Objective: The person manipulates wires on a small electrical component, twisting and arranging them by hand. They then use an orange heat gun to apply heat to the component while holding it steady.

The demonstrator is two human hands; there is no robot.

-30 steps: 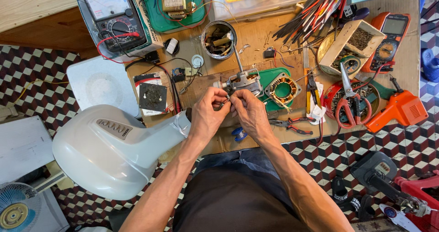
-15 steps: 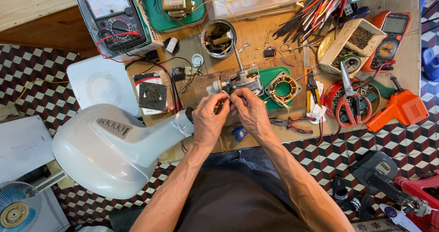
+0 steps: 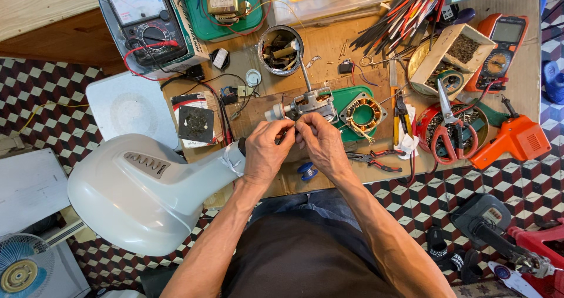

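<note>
Grey metal, that is the small fan motor (image 3: 308,104) with its shaft pointing away from me, sitting on the brown wooden board (image 3: 258,119) at the near middle of the bench; my left hand (image 3: 267,151) and my right hand (image 3: 317,142) meet just on my side of it, fingers curled tight and pinched together on something small at the motor's near edge, too small to tell what, perhaps fine wire; neither hand is open.

Just right of the motor lies a green tray (image 3: 346,98) with a copper-wound stator (image 3: 363,113) in it; further right of the motor lie red-handled pliers (image 3: 376,157), red-handled scissors (image 3: 449,125) across a red round tin (image 3: 426,130), and an orange soldering gun (image 3: 517,139) at the bench's right end.

Beyond the motor stands a round metal can (image 3: 281,48) full of bits; left of that, well beyond the motor, an analogue multimeter (image 3: 144,22) with a red lead; beyond the motor to the right, a bundle of thin rods (image 3: 405,10), a small cardboard box (image 3: 449,57) of loose parts and an orange digital meter (image 3: 505,39).

Left of the motor, a square dark part rests on a printed card (image 3: 194,122); nearer me on that side, touching my left wrist, is the big white fan housing (image 3: 147,192); a small blue spool (image 3: 306,170) lies just below my hands.
</note>
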